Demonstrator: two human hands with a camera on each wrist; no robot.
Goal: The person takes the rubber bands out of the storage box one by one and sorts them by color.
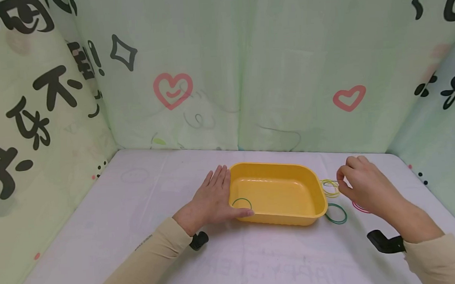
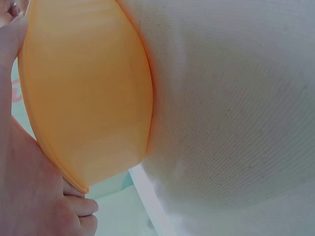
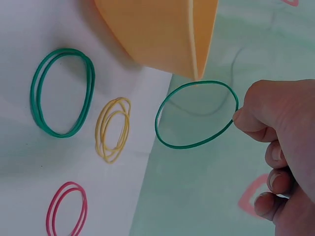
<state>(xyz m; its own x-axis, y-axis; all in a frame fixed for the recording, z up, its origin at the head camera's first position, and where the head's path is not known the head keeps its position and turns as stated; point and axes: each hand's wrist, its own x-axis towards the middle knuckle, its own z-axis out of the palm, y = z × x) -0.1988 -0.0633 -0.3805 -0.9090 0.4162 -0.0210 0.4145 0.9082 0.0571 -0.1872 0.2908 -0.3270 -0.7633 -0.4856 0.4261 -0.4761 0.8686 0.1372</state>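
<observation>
A yellow plastic tray (image 1: 278, 220) sits on the table, with a green rubber band (image 1: 251, 204) inside near its left front corner. My left hand (image 1: 211, 198) lies against the tray's left end, its fingers straight along the side and the thumb over the front rim. Raised at the right of the tray, my right hand (image 3: 290, 132) pinches a single green rubber band (image 3: 180, 147) between thumb and index finger. Below it on the table lie green rubber bands (image 3: 90, 93), several yellow rubber bands (image 3: 98, 135) and red-pink rubber bands (image 3: 85, 209).
The table has a white cloth (image 1: 280, 259). Pale green curtains (image 1: 293, 70) with printed hearts and dark lettering enclose it at the back and both sides. A black wrist-camera mount (image 1: 385, 242) sticks out from the right sleeve, and another black mount (image 1: 199, 241) from the left.
</observation>
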